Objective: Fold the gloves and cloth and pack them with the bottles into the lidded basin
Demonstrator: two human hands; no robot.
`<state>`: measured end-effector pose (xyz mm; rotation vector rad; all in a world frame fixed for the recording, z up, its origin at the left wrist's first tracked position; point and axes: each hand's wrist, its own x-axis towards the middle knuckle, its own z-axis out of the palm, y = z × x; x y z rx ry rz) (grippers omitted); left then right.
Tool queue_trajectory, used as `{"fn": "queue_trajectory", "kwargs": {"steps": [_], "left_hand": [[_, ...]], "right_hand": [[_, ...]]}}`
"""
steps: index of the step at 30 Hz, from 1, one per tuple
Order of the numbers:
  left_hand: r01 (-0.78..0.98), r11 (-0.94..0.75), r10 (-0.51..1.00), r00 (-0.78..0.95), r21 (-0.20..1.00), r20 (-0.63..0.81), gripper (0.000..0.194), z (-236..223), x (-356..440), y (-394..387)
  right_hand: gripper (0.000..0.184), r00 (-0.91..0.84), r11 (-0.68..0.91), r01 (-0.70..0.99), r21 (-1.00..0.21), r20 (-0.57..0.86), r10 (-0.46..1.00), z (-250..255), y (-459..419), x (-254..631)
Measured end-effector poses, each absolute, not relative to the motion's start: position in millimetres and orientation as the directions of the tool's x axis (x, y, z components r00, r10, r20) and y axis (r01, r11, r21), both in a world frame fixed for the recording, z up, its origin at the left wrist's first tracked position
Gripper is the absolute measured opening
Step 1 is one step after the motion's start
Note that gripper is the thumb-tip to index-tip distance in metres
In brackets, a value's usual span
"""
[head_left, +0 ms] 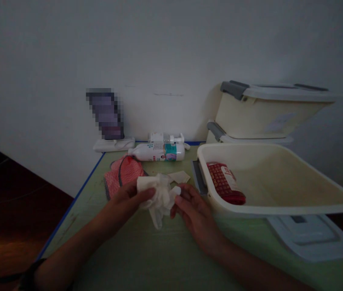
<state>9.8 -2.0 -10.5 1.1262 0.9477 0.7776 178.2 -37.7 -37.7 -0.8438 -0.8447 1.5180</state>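
Material (162,190), white and crumpled, is pinched between closed fingers of left hand (129,197) and right hand (198,221); a bottle (147,152) is laid near the surface's (123,262) back edge.

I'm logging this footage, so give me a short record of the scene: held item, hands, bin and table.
Held item: white, crumpled, possibly a glove
Left hand: holds one side of it
Right hand: holds the other side
Open bin: dark red packet inside, toward its left
Table: pinkish-red cloth beyond left hand; white bottle lying farther back
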Motion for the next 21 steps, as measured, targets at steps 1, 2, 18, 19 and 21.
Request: {"fn": "queue_trajectory", "kwargs": {"steps": [1,2,18,19,21], "left_hand": [[-0.094,0.278,0.888,0.404,0.956,-0.218,0.032,-11.1,10.1,-1.4],[-0.134,0.294,0.889,0.403,0.946,-0.22,0.032,-11.6,10.6,-1.3],[0.201,0.101,0.888,0.423,0.974,-0.18,0.034,-9.3,11.7,-6.4],[0.215,0.083,0.887,0.429,0.973,-0.171,0.034,-9.7,12.0,-6.2],[0.222,0.059,0.888,0.434,0.973,-0.153,0.035,-11.0,12.4,-5.7]], "right_hand": [[0.028,-0.083,-0.086,-0.454,-0.887,-0.054,0.995,-36.9,-38.0,177.9],[0.026,-0.066,-0.075,-0.417,-0.906,-0.052,0.996,-36.0,-38.6,177.6],[0.017,-0.025,-0.008,0.013,-1.0,-0.008,1.0,-36.4,-42.8,183.1],[0.018,-0.024,-0.003,0.012,-1.0,-0.003,1.0,-35.9,-43.1,183.2],[0.018,-0.023,0.009,0.016,-1.0,0.009,1.0,-34.6,-43.4,183.2]]}}
